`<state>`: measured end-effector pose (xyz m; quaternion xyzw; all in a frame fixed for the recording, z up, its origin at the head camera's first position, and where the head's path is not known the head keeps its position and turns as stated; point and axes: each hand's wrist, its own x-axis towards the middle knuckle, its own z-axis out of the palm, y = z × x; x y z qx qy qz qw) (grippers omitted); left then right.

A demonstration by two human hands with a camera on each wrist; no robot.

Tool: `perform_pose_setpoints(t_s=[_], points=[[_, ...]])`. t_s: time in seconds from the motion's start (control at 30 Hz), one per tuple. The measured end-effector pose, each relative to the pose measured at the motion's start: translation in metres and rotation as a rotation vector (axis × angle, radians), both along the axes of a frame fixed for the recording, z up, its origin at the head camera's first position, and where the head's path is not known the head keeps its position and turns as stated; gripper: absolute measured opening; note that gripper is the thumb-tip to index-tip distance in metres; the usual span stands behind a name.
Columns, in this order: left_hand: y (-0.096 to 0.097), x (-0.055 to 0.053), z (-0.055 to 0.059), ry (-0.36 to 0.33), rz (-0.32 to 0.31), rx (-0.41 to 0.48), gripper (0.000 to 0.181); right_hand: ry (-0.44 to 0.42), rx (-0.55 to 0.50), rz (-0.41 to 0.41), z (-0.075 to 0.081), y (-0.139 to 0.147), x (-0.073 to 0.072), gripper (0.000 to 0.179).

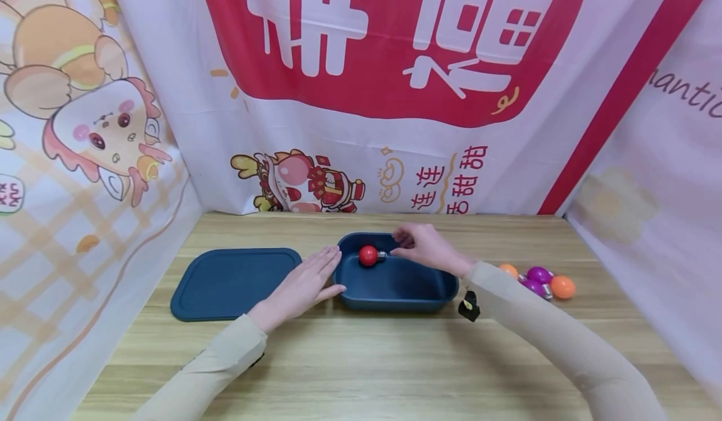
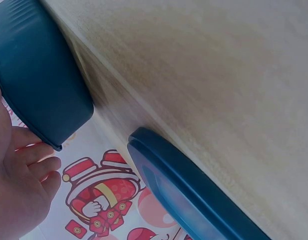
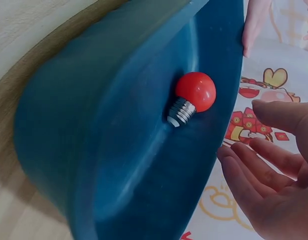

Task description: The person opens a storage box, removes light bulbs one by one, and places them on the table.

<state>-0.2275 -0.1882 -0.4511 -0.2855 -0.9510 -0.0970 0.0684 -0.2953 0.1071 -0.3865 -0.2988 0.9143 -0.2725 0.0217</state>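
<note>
A red light bulb (image 1: pixel 368 256) with a metal screw base lies on the floor of a dark blue box (image 1: pixel 395 305), near its left end. My left hand (image 1: pixel 301 286) touches the box's left rim with straight fingers. Over the box's back part hovers my right hand (image 1: pixel 429 245), its fingers loosely bent with nothing between them. In the right wrist view the bulb (image 3: pixel 195 92) sits apart from the right hand (image 3: pixel 273 170). The left wrist view shows the left hand (image 2: pixel 24 175) against the box's outer wall (image 2: pixel 44 75).
A flat dark blue lid (image 1: pixel 237 283) lies left of the box. Right of the box, partly behind the right sleeve, is a group of orange bulbs (image 1: pixel 563 287) and purple bulbs (image 1: pixel 539 275). Printed cloth (image 1: pixel 338 114) hangs behind and beside the wooden table (image 1: pixel 338 371).
</note>
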Motion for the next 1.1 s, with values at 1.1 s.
perform_pose_setpoints(t_s=[1.1], points=[[0.000, -0.001, -0.001, 0.011, -0.008, 0.014, 0.076, 0.009, 0.189, 0.167, -0.013, -0.050, -0.023, 0.035]])
